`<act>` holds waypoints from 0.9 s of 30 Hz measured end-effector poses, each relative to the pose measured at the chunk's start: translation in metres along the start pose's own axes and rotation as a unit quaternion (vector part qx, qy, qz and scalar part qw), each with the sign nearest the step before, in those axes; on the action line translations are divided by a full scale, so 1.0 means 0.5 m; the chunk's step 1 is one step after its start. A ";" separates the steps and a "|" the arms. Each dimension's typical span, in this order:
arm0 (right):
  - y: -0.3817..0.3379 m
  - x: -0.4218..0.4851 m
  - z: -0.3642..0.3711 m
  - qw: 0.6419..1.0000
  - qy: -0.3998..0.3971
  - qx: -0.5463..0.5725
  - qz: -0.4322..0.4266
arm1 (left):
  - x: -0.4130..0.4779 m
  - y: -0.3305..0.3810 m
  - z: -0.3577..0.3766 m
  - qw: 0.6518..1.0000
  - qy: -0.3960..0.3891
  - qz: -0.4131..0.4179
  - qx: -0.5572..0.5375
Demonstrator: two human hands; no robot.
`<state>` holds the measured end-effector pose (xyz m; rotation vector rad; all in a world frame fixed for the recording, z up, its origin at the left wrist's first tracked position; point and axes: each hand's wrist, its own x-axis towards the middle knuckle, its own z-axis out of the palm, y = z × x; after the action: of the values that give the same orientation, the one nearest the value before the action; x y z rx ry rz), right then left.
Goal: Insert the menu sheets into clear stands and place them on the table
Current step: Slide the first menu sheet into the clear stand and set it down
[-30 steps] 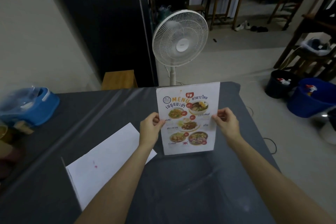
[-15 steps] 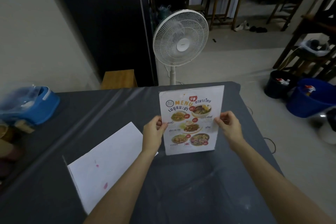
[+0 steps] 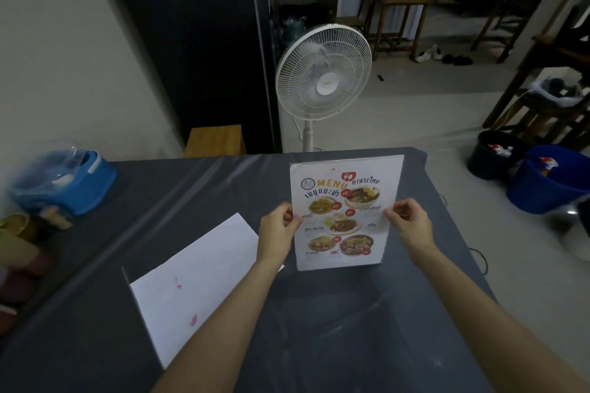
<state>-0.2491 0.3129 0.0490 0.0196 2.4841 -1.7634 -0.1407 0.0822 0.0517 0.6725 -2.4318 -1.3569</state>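
Observation:
A colourful menu sheet inside a clear stand [image 3: 344, 210] stands upright at the middle right of the dark grey table [image 3: 319, 329], with its foot on or just above the cloth. My left hand [image 3: 277, 230] pinches its left edge and my right hand [image 3: 410, 226] pinches its right edge, both about halfway up. A white sheet [image 3: 194, 287] with small pink marks lies flat on the table to the left, partly under my left forearm.
A white pedestal fan [image 3: 322, 73] stands just beyond the table's far edge. A blue container with a clear lid [image 3: 64, 182] sits at the table's left end beside other blurred items. Black and blue buckets [image 3: 542, 182] stand on the floor to the right.
The menu in its stand has shifted slightly to the right and further away on the table, with both hands still holding its edges. The white sheet has not moved.

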 end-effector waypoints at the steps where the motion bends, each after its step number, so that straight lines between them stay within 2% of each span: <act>1: 0.001 -0.001 -0.001 1.000 0.002 -0.012 0.002 | -0.001 -0.002 -0.002 1.000 -0.007 -0.004 0.005; 3: 0.009 -0.010 -0.003 0.997 0.004 -0.076 0.001 | -0.007 -0.013 -0.008 0.999 -0.023 -0.019 0.024; 5: 0.027 -0.028 -0.004 0.980 -0.004 -0.196 -0.011 | -0.019 -0.029 -0.015 0.996 -0.038 -0.031 0.072; 8: 0.063 -0.078 0.010 0.899 -0.070 -0.429 -0.054 | -0.051 -0.058 -0.029 0.972 -0.086 -0.012 0.221; 10: 0.084 -0.115 0.036 0.854 -0.126 -0.497 -0.090 | -0.075 -0.077 -0.041 0.942 -0.130 0.014 0.310; 14: 0.099 -0.183 0.115 0.803 -0.221 -0.521 -0.186 | -0.121 -0.141 -0.069 0.859 -0.202 0.055 0.467; 17: 0.089 -0.226 0.179 0.782 -0.270 -0.518 -0.216 | -0.145 -0.195 -0.102 0.813 -0.246 0.034 0.527; 19: 0.079 -0.247 0.217 0.775 -0.291 -0.514 -0.223 | -0.155 -0.218 -0.128 0.805 -0.254 0.022 0.536; 25: 0.052 -0.280 0.313 0.764 -0.308 -0.512 -0.245 | -0.152 -0.263 -0.200 0.813 -0.246 0.003 0.528; 27: 0.047 -0.287 0.344 0.747 -0.312 -0.531 -0.250 | -0.140 -0.276 -0.223 0.815 -0.246 0.002 0.524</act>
<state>-0.0925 0.1652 -0.0172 -1.1618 2.5940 -0.0387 0.0055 -0.0245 -0.0089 0.5308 -3.5368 0.0055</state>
